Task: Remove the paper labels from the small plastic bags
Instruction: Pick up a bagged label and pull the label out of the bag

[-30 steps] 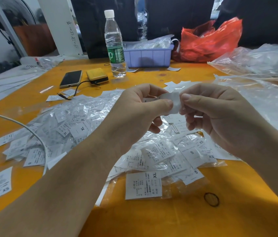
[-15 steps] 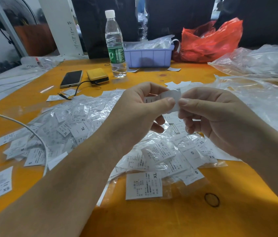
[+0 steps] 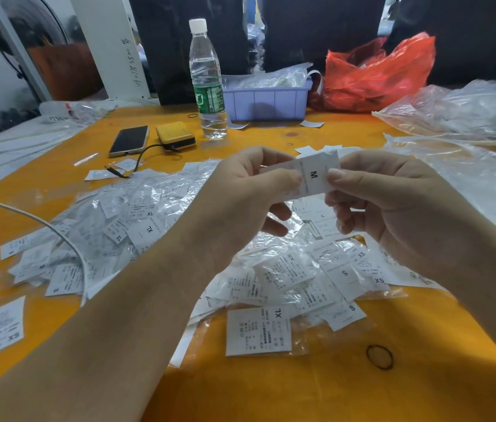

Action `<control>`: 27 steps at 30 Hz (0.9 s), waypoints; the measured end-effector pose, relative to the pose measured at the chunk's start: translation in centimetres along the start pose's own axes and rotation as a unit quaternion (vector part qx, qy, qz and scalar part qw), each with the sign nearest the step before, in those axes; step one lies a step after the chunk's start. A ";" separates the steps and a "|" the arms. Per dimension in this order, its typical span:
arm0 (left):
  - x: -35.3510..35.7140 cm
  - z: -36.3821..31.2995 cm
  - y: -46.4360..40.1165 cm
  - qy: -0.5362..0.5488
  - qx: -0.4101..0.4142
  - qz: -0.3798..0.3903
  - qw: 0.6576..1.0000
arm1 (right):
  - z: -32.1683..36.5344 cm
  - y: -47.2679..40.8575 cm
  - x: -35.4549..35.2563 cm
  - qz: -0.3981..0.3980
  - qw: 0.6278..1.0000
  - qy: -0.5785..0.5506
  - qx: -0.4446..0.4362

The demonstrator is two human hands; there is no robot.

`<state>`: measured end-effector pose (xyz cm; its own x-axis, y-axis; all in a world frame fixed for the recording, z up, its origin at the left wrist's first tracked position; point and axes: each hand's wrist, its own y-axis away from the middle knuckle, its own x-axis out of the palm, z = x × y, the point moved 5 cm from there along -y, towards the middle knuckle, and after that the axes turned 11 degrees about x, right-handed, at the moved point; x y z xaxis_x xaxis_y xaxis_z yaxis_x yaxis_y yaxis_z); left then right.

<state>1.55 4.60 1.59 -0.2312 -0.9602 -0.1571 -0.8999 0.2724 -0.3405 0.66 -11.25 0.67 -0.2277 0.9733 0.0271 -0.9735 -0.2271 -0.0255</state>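
At frame centre: M-size label bag [image 3: 313, 178] pinched between left hand [image 3: 249, 202] and right hand [image 3: 393, 202], label not yet out. Below: heap of labelled bags [image 3: 271, 281] left to strip.

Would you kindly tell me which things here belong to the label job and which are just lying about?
Job:
- M label, pinched by left hand and right hand
- pile of labelled bags

Lying about:
- water bottle
- phone
- yellow case
- red bag
- rubber band

White "M" label [image 3: 316, 175] held up above heaped labelled bags [image 3: 286, 269].
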 end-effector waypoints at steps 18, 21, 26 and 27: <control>0.1 -1.0 0.4 -0.115 0.097 -0.005 0.989 | -0.7 -0.1 0.6 0.034 0.999 0.014 0.010; -0.2 -0.8 0.3 -0.102 0.078 -0.010 0.992 | -0.6 -0.1 0.3 0.029 0.999 0.016 0.009; -0.6 -0.8 0.1 -0.057 0.041 -0.024 0.997 | -0.2 -0.3 -0.5 -0.010 1.000 -0.009 -0.001; -0.8 -0.7 0.0 -0.043 0.030 -0.028 0.998 | -0.2 -0.3 -0.6 -0.013 1.000 -0.014 0.001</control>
<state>1.43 5.29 2.38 -0.1469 -0.9658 -0.2138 -0.8864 0.2244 -0.4048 1.13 -11.73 0.46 -0.2036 0.9775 0.0551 -0.9790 -0.2026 -0.0232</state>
